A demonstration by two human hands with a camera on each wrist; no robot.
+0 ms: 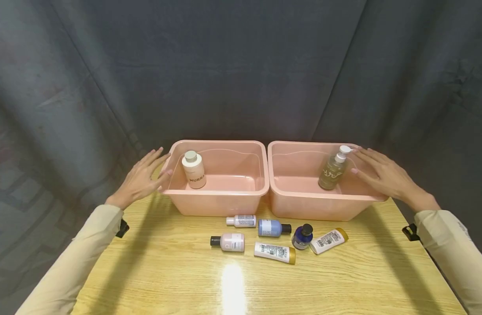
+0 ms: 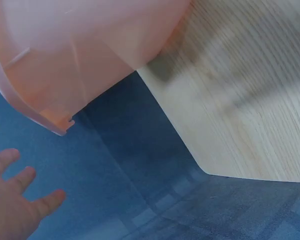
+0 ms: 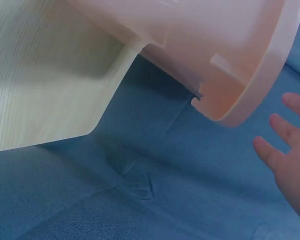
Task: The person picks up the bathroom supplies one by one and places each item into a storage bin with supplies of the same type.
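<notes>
My left hand (image 1: 140, 178) is at the outer side of the left pink bin (image 1: 213, 203), with fingers spread and nothing held. In the left wrist view its fingers (image 2: 21, 179) stand apart from the bin wall. A white bottle (image 1: 194, 171) lettered "MURRA" stands inside this bin. My right hand (image 1: 386, 176) hovers by the outer end of the right pink bin (image 1: 312, 208), its fingers extended and holding nothing. Inside that bin leans a greenish pump bottle (image 1: 330, 175) with a white pump head, close to my right fingertips; contact there cannot be made out.
In front of the bins, on the wooden table (image 1: 178, 280), are a small white bottle (image 1: 242, 221), a blue bottle (image 1: 269, 228), a pink bottle (image 1: 232, 242), a dark blue bottle (image 1: 302, 239) and two gold-capped tubes (image 1: 272, 251). A grey curtain (image 1: 233, 70) hangs behind.
</notes>
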